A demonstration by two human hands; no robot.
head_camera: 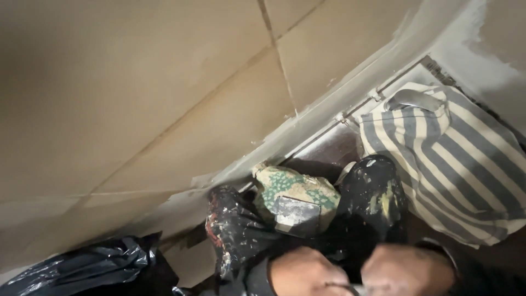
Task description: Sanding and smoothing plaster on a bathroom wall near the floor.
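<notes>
Beige tiled surface [137, 93]: fills most of the view, with a pale smeared band of filler [350, 82] along its edge. If that band is wet, a brush from cloth or a sleeve would mar it.

Striped cloth bag [455, 159]: lies against the band at the right, with its handle up. It is at risk of picking up smears or being knocked aside.

Black plastic sack [93, 268]: crumpled at lower left, touching the tiles. Loose plastic underfoot is a slip hazard.

Two dark spattered shapes [372, 203], which could be knees or footwear, flank the work.

Green-speckled, plaster-caked object [296, 192]: sits between those shapes, just below the band, with a flat grey blade [296, 215] resting on its front. The blade looks unsecured, so a nudge could tip it off.

Left hand [307, 274] and right hand [408, 268]: both are at the bottom edge, close together and just short of the speckled object. The fingers are cut off by the frame, so I cannot tell how far open either hand is or whether it holds anything.
</notes>
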